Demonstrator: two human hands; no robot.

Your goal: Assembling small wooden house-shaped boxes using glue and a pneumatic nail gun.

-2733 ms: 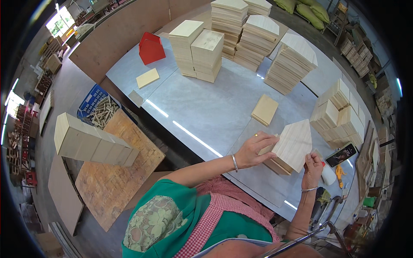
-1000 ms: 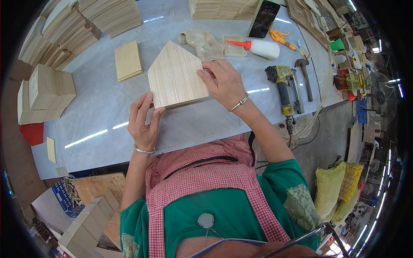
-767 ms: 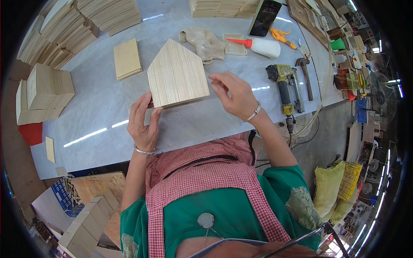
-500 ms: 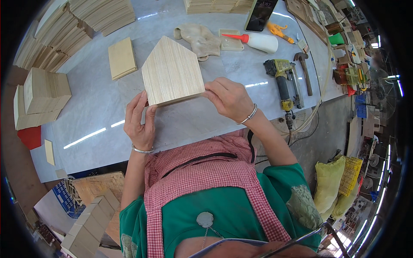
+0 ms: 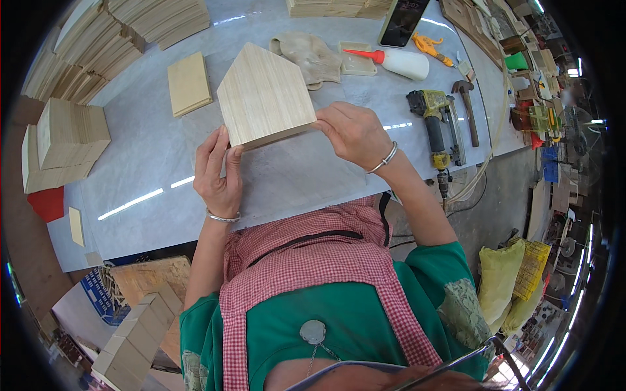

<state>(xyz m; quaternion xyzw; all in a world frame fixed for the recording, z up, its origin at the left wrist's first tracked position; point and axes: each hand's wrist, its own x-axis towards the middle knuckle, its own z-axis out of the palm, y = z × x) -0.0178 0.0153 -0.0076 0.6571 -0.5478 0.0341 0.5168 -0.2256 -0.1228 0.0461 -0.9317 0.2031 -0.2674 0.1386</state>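
Both hands clasping a house-shaped wooden panel [image 5: 264, 94] over the grey surface [image 5: 150, 176], left hand [image 5: 218, 173] closed on its near-left corner, right hand [image 5: 352, 133] on its near-right corner, small wooden block [image 5: 189, 83] left of the panel, glue bottle [image 5: 398, 63] and nail gun [image 5: 435, 124] to its right

At twelve o'clock the frame cuts off the phone [image 5: 402, 21] and wood stacks [image 5: 339, 6]; we cannot make out the blurred clutter [image 5: 554, 117] at three.

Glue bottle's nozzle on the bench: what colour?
Red, on a white glue bottle; the head view shows it.
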